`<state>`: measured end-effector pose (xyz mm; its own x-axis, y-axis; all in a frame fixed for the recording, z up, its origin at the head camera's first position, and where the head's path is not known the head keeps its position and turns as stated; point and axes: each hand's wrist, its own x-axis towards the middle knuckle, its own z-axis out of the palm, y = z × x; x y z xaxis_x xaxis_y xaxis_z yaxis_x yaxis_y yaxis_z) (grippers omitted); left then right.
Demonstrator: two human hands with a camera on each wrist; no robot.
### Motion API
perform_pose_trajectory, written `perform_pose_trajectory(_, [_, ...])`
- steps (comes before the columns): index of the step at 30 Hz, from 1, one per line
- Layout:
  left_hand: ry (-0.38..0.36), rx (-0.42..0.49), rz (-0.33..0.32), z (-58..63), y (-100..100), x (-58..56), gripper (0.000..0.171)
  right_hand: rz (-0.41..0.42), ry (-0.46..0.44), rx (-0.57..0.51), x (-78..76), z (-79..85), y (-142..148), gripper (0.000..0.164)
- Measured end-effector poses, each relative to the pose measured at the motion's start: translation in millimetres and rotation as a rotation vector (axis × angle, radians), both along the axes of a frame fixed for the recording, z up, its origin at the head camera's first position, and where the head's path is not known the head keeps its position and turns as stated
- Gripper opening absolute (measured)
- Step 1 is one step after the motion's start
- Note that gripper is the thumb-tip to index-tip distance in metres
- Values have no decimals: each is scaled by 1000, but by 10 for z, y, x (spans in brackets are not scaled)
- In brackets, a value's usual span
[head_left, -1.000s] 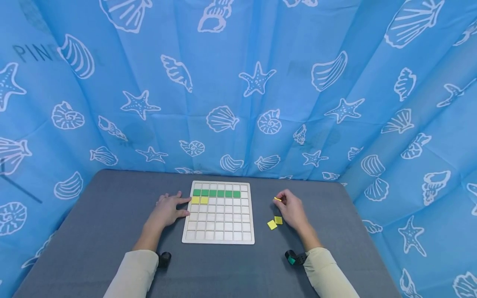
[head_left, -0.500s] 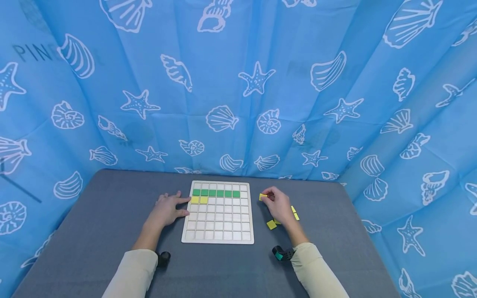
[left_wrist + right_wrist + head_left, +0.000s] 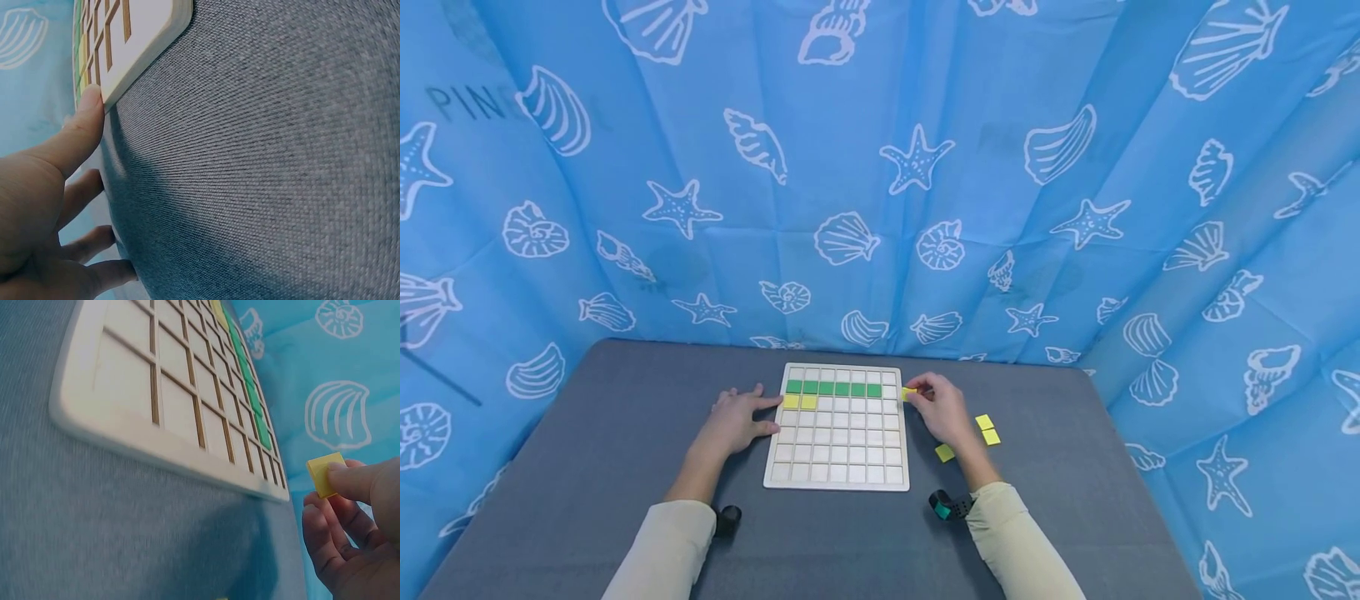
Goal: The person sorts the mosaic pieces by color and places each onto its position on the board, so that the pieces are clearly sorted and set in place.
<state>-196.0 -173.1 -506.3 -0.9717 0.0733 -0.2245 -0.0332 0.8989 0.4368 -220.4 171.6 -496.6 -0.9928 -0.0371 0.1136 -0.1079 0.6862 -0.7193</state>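
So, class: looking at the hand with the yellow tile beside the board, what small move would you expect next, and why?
Probably the right hand carries its pinched yellow tile leftward over the grid board to the empty cell beside the two yellow tiles. That row sits under a row of green tiles, and the left hand steadies the board's edge.

Bright, even light with soft shadows.
The head view bends the blue curtain at its edges; a dim shadow lies on the grey table beside the left hand, and the board's near rim blurs slightly.
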Motion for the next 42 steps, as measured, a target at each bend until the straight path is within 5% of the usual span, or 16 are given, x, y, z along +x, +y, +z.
perform_pose_trajectory(30, [-6,1,22,-10,11,5,60,176,-33,-72,-75,44,-599,7])
perform_pose_trajectory(42, [-4,0,24,-5,11,5,60,216,-68,-3,-84,15,-900,7])
